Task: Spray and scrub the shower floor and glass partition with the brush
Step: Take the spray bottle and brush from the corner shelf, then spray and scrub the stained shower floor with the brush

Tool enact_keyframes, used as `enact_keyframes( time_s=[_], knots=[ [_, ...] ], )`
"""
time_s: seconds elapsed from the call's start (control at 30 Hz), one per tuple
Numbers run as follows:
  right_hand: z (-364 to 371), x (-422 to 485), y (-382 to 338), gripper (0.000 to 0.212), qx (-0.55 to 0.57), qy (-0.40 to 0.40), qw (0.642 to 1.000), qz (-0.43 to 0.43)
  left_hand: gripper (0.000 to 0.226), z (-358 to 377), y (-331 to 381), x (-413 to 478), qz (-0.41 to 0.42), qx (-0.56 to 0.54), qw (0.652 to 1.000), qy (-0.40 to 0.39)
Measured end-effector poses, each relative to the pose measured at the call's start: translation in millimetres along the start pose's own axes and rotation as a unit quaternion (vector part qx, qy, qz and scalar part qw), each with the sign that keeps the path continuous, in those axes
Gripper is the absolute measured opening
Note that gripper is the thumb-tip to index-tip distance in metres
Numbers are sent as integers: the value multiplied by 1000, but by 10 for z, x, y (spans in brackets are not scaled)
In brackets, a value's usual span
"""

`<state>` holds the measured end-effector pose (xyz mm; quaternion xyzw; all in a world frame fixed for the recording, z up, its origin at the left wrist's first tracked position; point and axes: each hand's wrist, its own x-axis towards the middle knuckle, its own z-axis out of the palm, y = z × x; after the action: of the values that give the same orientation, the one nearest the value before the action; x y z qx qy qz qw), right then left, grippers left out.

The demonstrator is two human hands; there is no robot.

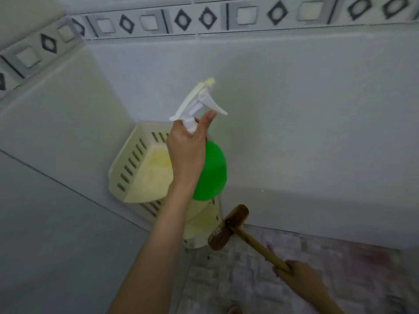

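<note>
My left hand (187, 150) grips the neck of a green spray bottle (212, 171) with a white trigger head (199, 103), held up in the corner of the shower; one finger lies along the trigger. Low on the right, my right hand (299, 277) holds the wooden handle of a brown scrub brush (229, 227). The brush head sits near the foot of the wall above the mosaic shower floor (294, 257). No glass partition shows in this view.
A cream slotted corner shelf (136, 168) is fixed in the wall corner behind the bottle, with a second tier (201, 225) below it. Pale tiled walls (317, 121) meet here, with a patterned border strip (204, 18) along the top.
</note>
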<state>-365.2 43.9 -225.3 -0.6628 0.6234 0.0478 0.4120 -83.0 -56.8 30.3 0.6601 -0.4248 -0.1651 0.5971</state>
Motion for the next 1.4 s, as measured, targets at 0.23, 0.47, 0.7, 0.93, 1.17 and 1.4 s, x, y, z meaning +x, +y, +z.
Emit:
enact_keyframes(
  time_s=[0.23,0.47,0.7,0.93,1.17,1.4],
  knots=[
    [40,-534,1233,30,51,39,982,180,41,900,-408,-951,-69,-28,988,-136],
    [812,-179,2813,36,143,125,942,276,26,1855,-2063,-2298,-147,-44,937,-314],
    [1604,784,3908,38,205,166,903,338,19,2461,-4067,-3304,-152,107,871,-455],
    [2418,2019,4766,41,199,190,906,322,28,2857,-5811,-3735,-113,222,797,-551],
    [2961,2754,5058,38,185,160,928,280,46,2947,-6758,-3882,-29,213,788,-577],
    [2955,2810,4873,55,-109,188,971,101,52,2814,-7241,-4034,-39,158,838,-521]
  ],
)
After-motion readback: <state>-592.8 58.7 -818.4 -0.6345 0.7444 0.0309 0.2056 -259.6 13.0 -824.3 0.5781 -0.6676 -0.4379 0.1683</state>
